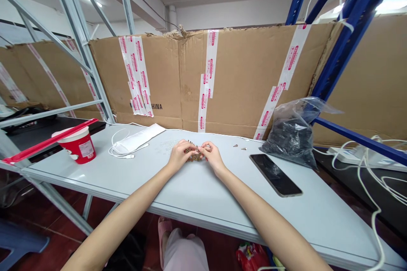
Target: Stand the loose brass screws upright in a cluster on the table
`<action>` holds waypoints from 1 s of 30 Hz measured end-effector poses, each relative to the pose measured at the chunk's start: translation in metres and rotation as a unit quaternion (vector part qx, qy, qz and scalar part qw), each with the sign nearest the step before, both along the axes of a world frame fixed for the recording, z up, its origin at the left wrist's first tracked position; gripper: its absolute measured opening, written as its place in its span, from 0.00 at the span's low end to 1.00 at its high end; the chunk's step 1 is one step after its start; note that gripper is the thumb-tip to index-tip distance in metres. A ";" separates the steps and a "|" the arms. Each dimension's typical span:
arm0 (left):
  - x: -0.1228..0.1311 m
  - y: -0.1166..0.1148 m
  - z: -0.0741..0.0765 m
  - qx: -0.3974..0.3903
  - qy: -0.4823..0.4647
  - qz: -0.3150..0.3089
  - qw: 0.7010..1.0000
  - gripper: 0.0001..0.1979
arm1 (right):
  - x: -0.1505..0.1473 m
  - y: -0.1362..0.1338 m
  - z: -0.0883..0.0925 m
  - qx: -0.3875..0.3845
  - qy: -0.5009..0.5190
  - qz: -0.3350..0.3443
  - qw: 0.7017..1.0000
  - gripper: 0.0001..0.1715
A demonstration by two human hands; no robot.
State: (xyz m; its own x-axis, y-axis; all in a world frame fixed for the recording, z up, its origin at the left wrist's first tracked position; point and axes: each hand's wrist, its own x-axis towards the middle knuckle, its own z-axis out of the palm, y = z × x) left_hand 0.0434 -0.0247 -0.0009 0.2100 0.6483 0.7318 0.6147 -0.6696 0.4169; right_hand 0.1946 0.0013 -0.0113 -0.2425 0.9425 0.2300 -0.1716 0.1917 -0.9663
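My left hand (179, 155) and my right hand (211, 156) meet at the middle of the white table (127, 178). Between them, both pinch a small brown-and-gold beaded piece (194, 158), and their fingers hide much of it. A scatter of tiny pale beads (167, 146) lies just beyond my left hand. Several small metal bits (239, 146) sit beyond my right hand, near the table's far edge.
A black phone (275, 175) lies to the right, next to a clear bag of dark items (291, 135). On the left stand a red cup (78, 145) and a white pouch (136, 139) with a white cable. Cardboard and blue shelving rise behind.
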 end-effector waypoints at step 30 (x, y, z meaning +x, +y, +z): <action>-0.004 0.003 -0.001 0.030 -0.032 -0.008 0.999 0.07 | 0.006 -0.003 0.009 0.013 -0.024 0.053 0.998 0.15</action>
